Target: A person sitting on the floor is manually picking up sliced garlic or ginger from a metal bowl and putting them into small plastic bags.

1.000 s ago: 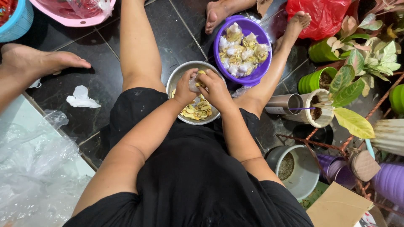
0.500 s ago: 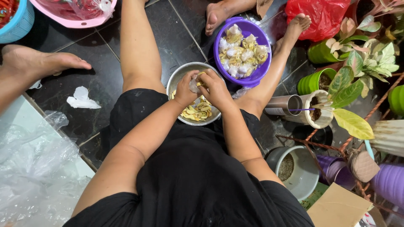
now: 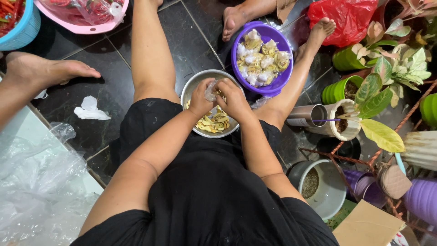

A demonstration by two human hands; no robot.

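I sit on a dark tiled floor with a metal bowl (image 3: 193, 86) between my legs; it holds yellowish peelings (image 3: 213, 123). My left hand (image 3: 201, 97) and my right hand (image 3: 233, 98) meet over the bowl, both gripping a small whitish piece (image 3: 210, 91) that looks partly wrapped in thin clear film. A purple bowl (image 3: 272, 85) heaped with pale peeled pieces stands just beyond my right hand, next to my right leg.
Another person's feet (image 3: 50, 72) (image 3: 233, 19) rest at left and top. A crumpled tissue (image 3: 90, 109) lies on the tiles. Pink basin (image 3: 82, 28) and blue basin (image 3: 25, 32) at top left. Potted plants (image 3: 378, 86), a grey pot (image 3: 327, 196) and clear plastic sheet (image 3: 32, 182) crowd the sides.
Both hands stay over the metal bowl, with only slight finger movement on the small piece.
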